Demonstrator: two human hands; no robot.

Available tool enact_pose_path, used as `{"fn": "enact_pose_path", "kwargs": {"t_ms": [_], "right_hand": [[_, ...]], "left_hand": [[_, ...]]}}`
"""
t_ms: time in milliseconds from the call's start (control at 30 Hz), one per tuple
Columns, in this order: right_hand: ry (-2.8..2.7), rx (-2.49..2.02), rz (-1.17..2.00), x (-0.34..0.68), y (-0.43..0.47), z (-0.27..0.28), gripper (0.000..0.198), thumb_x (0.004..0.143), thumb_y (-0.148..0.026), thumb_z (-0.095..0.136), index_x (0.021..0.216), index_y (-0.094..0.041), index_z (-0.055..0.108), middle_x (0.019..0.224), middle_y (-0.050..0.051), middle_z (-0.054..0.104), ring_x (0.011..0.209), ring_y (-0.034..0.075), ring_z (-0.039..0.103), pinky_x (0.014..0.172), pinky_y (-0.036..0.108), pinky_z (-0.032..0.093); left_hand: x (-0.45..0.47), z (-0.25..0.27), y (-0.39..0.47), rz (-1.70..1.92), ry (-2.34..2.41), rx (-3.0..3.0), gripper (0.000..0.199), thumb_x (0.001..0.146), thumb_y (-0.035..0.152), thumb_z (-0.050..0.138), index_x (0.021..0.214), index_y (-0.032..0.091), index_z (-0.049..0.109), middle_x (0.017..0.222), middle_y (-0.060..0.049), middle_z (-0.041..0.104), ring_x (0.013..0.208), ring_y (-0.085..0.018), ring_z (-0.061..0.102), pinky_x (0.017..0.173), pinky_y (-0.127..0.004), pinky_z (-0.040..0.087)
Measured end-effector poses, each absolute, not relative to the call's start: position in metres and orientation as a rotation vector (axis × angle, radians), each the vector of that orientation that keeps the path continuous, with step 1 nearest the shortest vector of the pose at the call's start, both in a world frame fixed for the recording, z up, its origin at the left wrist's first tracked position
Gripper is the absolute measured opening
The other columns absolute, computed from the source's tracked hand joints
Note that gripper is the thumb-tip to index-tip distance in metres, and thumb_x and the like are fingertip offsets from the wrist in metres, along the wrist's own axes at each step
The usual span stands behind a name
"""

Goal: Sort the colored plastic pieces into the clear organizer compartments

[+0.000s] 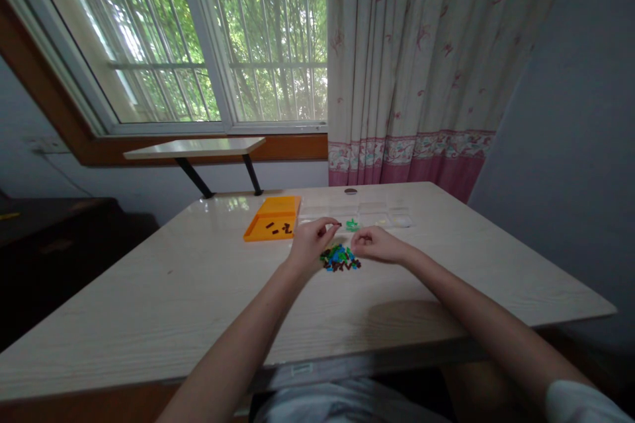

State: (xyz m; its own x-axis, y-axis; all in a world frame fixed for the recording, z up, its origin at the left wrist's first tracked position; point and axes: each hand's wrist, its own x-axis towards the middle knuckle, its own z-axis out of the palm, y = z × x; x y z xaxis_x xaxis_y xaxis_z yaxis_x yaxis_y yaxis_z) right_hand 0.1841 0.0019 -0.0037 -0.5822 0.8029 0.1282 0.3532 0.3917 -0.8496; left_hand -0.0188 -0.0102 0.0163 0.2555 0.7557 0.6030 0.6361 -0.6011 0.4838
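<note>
A pile of small plastic pieces (340, 259), dark brown, blue and green, lies on the table between my hands. My left hand (313, 240) is over the pile's left side, its thumb and forefinger pinching a small dark brown piece (338, 224). At the pile's right edge is my right hand (376, 244), fingers curled together; whatever they may hold is hidden. Several brown pieces rest in an open orange case (253, 230) to the left. Light green pieces (352, 225) sit in one section of a clear compartment box (401, 220) behind my hands.
The pale wood-grain table (198, 297) extends around the pieces. A small raised shelf (198, 147) on black legs stands at its back left. A dark round spot (350, 192) shows near the back edge. Behind are a barred window (268, 39) and a curtain (407, 66).
</note>
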Motion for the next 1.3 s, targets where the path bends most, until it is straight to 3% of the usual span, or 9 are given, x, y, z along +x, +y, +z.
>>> {"fn": "enact_pose_path", "kwargs": {"t_ms": [233,800,933,1133,1300], "right_hand": [[-2.448,-1.111,1.020,0.198,0.002,0.002,0.037,0.056,-0.045,0.070,0.070,-0.012,0.063,0.051,-0.005,0.046,0.048,0.006,0.038,0.045,0.018,0.026],[-2.459,-1.082,0.921,0.193,0.001,0.002,0.028,0.063,-0.037,0.067,0.077,-0.013,0.064,0.054,-0.005,0.047,0.050,0.007,0.041,0.046,0.018,0.029],[-2.472,-1.072,0.907,0.193,0.001,0.002,0.026,0.065,-0.035,0.065,0.078,-0.013,0.064,0.055,-0.004,0.048,0.050,0.007,0.041,0.046,0.018,0.029],[-2.464,-1.076,0.913,0.193,0.001,-0.001,0.023,0.067,-0.032,0.062,0.079,-0.012,0.064,0.054,-0.004,0.049,0.049,0.007,0.041,0.045,0.017,0.029],[-2.429,-1.068,0.933,0.192,0.002,-0.003,0.020,0.071,-0.029,0.057,0.077,-0.011,0.064,0.056,-0.003,0.050,0.050,0.007,0.040,0.046,0.018,0.029]], "left_hand": [[-0.017,0.024,-0.017,1.539,1.294,2.334,0.030,0.081,0.039,0.048,0.086,0.016,0.067,0.045,0.006,0.041,0.041,-0.006,0.035,0.045,-0.017,0.028],[-0.015,0.025,-0.021,1.599,1.317,2.352,0.030,0.081,0.040,0.047,0.084,0.018,0.067,0.045,0.005,0.044,0.042,-0.005,0.036,0.047,-0.016,0.030],[-0.016,0.024,-0.018,1.529,1.335,2.372,0.030,0.081,0.040,0.046,0.086,0.017,0.067,0.047,0.004,0.046,0.044,-0.006,0.039,0.049,-0.017,0.030],[-0.029,0.013,-0.002,1.106,1.458,2.476,0.027,0.082,0.037,0.045,0.086,0.020,0.065,0.053,0.003,0.051,0.052,-0.009,0.047,0.053,-0.019,0.031],[-0.063,0.006,0.021,1.082,1.954,2.182,0.026,0.080,0.037,0.046,0.088,0.020,0.063,0.058,-0.001,0.054,0.054,-0.013,0.048,0.051,-0.022,0.028]]}}
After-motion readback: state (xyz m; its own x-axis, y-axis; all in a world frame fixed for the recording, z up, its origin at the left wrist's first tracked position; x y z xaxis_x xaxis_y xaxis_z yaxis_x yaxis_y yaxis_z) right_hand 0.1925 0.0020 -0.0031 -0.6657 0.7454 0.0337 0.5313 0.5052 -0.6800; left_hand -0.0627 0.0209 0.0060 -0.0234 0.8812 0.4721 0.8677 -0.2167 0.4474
